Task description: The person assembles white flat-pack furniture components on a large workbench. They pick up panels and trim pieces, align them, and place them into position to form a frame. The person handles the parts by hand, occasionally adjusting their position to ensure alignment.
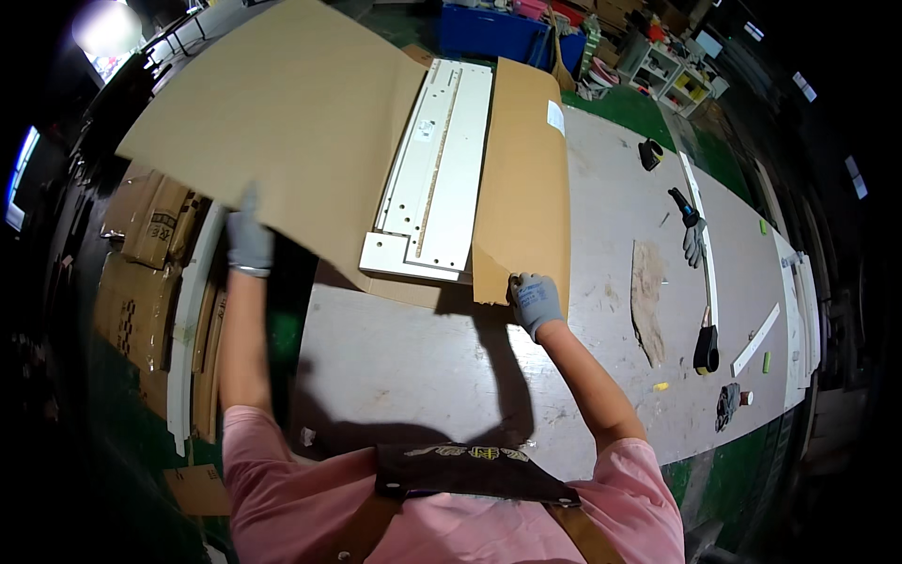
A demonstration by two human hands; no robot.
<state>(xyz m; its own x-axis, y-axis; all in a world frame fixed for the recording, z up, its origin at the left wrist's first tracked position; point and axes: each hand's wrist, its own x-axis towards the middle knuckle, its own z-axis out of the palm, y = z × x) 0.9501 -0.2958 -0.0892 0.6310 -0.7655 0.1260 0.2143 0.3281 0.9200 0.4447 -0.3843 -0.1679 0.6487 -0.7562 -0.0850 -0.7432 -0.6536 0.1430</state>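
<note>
White drilled panels (435,169) lie stacked in an opened cardboard wrapper in front of me. My left hand (250,242), in a grey glove and a little blurred, grips the near edge of the wide left cardboard flap (282,122). That flap is raised and tilted out to the left; the fingers beneath it are hidden. My right hand (537,301), gloved too, is closed on the near corner of the narrower right cardboard flap (521,179). A white label (555,117) is stuck on that flap. The panels show rows of dark holes and a long brown groove.
On the table (404,357) at right are a rag (648,301), a long white strip (700,235), a grey glove (693,242), a brush (706,348) and a dark glove (727,406). Cardboard packages (141,301) stand at left. A blue bin (493,36) is behind.
</note>
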